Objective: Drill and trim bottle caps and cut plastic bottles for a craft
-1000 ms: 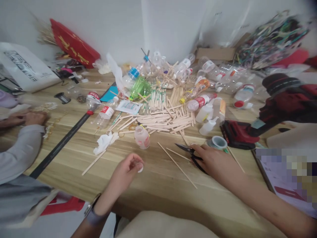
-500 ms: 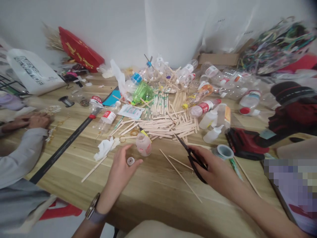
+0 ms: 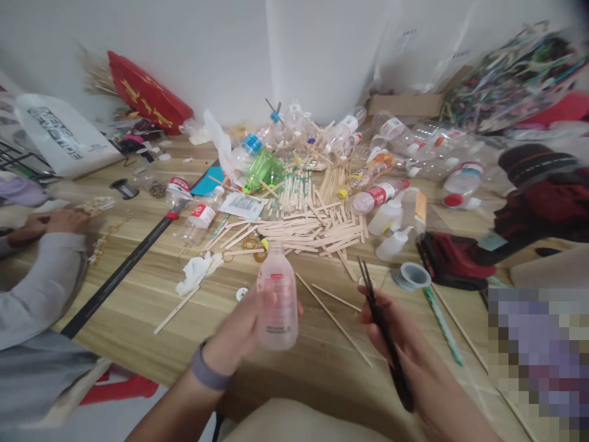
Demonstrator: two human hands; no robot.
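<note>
My left hand (image 3: 253,316) is wrapped round a small translucent pinkish plastic bottle (image 3: 277,301), lifted upright with its open mouth uppermost. A small white bottle cap (image 3: 242,294) lies on the table just left of the bottle. In my right hand (image 3: 396,331) is a pair of black scissors (image 3: 380,319), blades pointing away from me and slightly parted at the tips. A gap separates the scissors from the bottle. Two thin wooden sticks (image 3: 334,319) lie on the table between my hands.
Wooden sticks (image 3: 313,236) and plastic bottles (image 3: 380,197) are heaped ahead. A roll of tape (image 3: 415,275) and a red-and-black power tool (image 3: 464,264) stand on the right. At left, a co-worker's hands (image 3: 69,221) rest near a long black bar (image 3: 119,276) with a bottle top on its end.
My left hand has taken hold of the pinkish bottle and raised it towards me, leaving the cap on the table. My right hand has turned the scissors and shifted slightly right.
</note>
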